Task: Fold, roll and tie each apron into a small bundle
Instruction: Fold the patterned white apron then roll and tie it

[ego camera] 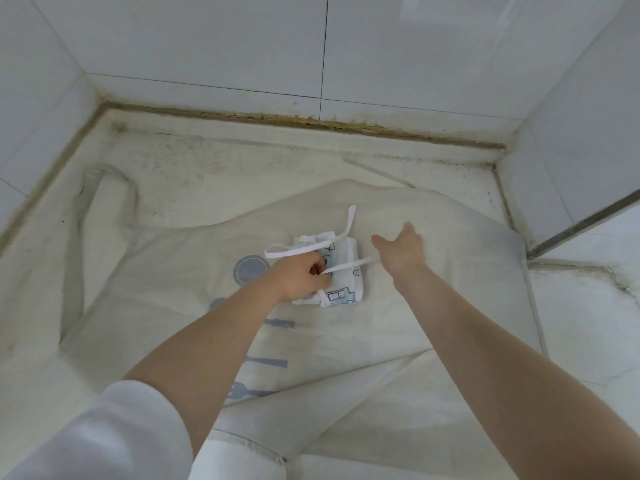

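On the pale counter, a large cream cloth apron [398, 327] printed with grey utensils lay spread. At its middle sat a small rolled white apron bundle [341, 271] with blue line drawings. The left hand [303, 277] pinched its white tie strap [349, 266]; the right hand [401, 249] hovered just beside, fingers relaxed. Beyond rose the white tiled wall [311, 46].

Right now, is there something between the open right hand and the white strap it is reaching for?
Nothing visible does. The right hand is open just beside the free end of the white strap, which lies across the small apron bundle. The left hand grips the bundle.
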`<state>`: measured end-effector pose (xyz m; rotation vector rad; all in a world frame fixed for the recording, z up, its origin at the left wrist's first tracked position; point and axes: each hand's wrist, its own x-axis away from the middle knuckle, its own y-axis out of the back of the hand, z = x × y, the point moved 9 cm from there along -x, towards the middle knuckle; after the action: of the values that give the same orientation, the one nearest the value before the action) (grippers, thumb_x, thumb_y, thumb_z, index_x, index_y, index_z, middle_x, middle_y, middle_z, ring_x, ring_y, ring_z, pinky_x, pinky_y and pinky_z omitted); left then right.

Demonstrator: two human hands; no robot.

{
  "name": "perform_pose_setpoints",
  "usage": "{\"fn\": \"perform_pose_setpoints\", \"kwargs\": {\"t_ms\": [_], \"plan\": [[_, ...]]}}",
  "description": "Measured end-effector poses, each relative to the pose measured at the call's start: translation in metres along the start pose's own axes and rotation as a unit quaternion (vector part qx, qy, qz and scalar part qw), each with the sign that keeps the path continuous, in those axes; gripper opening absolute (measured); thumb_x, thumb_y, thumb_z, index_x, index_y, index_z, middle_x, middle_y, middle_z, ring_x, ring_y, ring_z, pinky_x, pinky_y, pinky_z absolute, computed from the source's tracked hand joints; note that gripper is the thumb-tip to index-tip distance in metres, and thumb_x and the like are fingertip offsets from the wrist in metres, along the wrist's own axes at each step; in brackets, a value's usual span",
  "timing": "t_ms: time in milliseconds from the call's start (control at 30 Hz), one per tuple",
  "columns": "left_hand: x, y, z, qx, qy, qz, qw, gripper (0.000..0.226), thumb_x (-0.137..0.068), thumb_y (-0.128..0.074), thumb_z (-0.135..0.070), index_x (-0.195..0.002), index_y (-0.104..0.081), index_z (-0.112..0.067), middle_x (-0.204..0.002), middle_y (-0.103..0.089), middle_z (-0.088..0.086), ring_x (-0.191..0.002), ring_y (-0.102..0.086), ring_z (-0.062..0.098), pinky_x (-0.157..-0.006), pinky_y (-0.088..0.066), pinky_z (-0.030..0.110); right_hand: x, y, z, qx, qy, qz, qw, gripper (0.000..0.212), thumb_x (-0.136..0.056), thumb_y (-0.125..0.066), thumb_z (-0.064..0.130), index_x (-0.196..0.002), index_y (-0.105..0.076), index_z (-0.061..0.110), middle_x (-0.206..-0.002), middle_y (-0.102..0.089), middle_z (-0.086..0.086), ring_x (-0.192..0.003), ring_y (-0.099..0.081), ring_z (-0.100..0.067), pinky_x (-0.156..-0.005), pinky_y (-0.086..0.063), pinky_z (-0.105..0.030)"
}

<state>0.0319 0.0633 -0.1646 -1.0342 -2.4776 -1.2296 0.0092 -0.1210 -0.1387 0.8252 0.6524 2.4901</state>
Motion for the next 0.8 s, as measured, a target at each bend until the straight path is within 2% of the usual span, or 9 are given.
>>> {"fn": "perform_pose_setpoints", "kwargs": {"t_ms": [67, 167, 300, 367, 467, 533, 667, 733, 800], "plan": [[-0.002, 0.000, -0.001, -0.004, -0.003, -0.005, 1.000, 0.025, -0.089, -0.055, -0.028, -0.068, -0.042, -0.022, -0.068, -0.047, -0.006, -0.063, -0.046, 0.011, -0.059, -0.036, 0.024, 0.021, -0.004, 0.036, 0.169, 0.220, -0.016, 0.961, 0.037, -0.089, -0.061, 0.028, -0.125, -0.059, 0.020, -0.139, -0.041, -0.005, -0.125, -0.041, -0.025, -0.104, -0.029, -0.031], [-0.003, 0.002, -0.007, -0.021, -0.019, -0.007, 1.000, 0.024, -0.090, -0.054, -0.026, -0.070, -0.043, -0.020, -0.066, -0.047, -0.005, -0.061, -0.045, 0.011, -0.056, -0.035, 0.023, 0.061, -0.049, 0.054, 0.340, 0.431, 0.092, 0.831, 0.023, -0.087, -0.061, 0.043, -0.099, -0.074, 0.028, -0.129, -0.054, 0.007, -0.125, -0.042, -0.019, -0.098, -0.018, -0.032], [-0.002, 0.002, -0.011, -0.033, -0.042, -0.007, 0.999, 0.014, -0.090, -0.056, -0.025, -0.080, -0.048, -0.020, -0.067, -0.048, -0.008, -0.061, -0.045, 0.005, -0.055, -0.033, 0.021, 0.066, -0.070, 0.058, 0.405, 0.484, 0.124, 0.765, 0.031, -0.089, -0.056, 0.043, -0.109, -0.068, 0.023, -0.126, -0.054, 0.006, -0.126, -0.040, -0.017, -0.102, -0.010, -0.030], [0.000, 0.003, -0.013, -0.031, -0.058, -0.026, 0.998, 0.014, -0.090, -0.058, -0.026, -0.081, -0.048, -0.020, -0.068, -0.047, -0.010, -0.063, -0.046, 0.006, -0.058, -0.034, 0.021, 0.059, -0.078, 0.053, 0.447, 0.467, 0.168, 0.744, 0.032, -0.093, -0.052, 0.039, -0.112, -0.065, 0.018, -0.123, -0.052, 0.003, -0.123, -0.039, -0.018, -0.104, -0.018, -0.028], [0.001, 0.004, -0.011, -0.010, -0.070, -0.065, 0.995, 0.019, -0.087, -0.061, -0.022, -0.076, -0.046, -0.019, -0.068, -0.047, -0.007, -0.064, -0.045, 0.011, -0.061, -0.036, 0.024, 0.052, -0.082, 0.048, 0.442, 0.441, 0.209, 0.753, 0.027, -0.096, -0.051, 0.025, -0.104, -0.064, 0.002, -0.119, -0.052, -0.009, -0.114, -0.044, -0.025, -0.096, -0.036, -0.032], [0.004, 0.008, -0.011, 0.003, -0.094, -0.107, 0.990, 0.018, -0.083, -0.067, -0.025, -0.085, -0.050, -0.019, -0.077, -0.051, -0.005, -0.069, -0.047, 0.011, -0.066, -0.040, 0.027, 0.043, -0.076, 0.048, 0.383, 0.414, 0.217, 0.797, 0.020, -0.095, -0.052, 0.015, -0.094, -0.063, -0.001, -0.109, -0.051, -0.012, -0.100, -0.050, -0.025, -0.088, -0.038, -0.027], [0.007, 0.013, -0.007, -0.061, -0.117, -0.199, 0.971, 0.081, -0.071, -0.076, -0.043, -0.137, -0.040, -0.013, -0.132, -0.043, 0.007, -0.123, -0.037, 0.022, -0.104, -0.031, 0.036, 0.035, -0.065, 0.046, 0.271, 0.363, 0.213, 0.866, 0.012, -0.089, -0.053, 0.000, -0.079, -0.055, 0.007, -0.103, -0.047, -0.014, -0.084, -0.048, -0.020, -0.075, -0.032, -0.017], [0.005, 0.010, -0.005, -0.073, -0.117, -0.206, 0.969, 0.100, -0.066, -0.074, -0.052, -0.144, -0.028, -0.009, -0.147, -0.029, 0.012, -0.139, -0.020, 0.027, -0.112, -0.017, 0.039, 0.035, -0.067, 0.042, 0.253, 0.349, 0.214, 0.876, 0.028, -0.088, -0.048, -0.003, -0.073, -0.042, 0.020, -0.099, -0.044, -0.013, -0.084, -0.047, -0.023, -0.073, -0.033, -0.020], [0.000, 0.000, 0.001, -0.054, -0.100, -0.169, 0.979, 0.113, -0.067, -0.074, -0.053, -0.149, -0.010, -0.009, -0.156, -0.010, 0.011, -0.145, -0.004, 0.026, -0.115, -0.010, 0.038, 0.036, -0.071, 0.038, 0.284, 0.345, 0.205, 0.871, 0.021, -0.090, -0.044, -0.003, -0.083, -0.046, 0.016, -0.100, -0.042, -0.012, -0.085, -0.043, -0.022, -0.071, -0.030, -0.020]]}}
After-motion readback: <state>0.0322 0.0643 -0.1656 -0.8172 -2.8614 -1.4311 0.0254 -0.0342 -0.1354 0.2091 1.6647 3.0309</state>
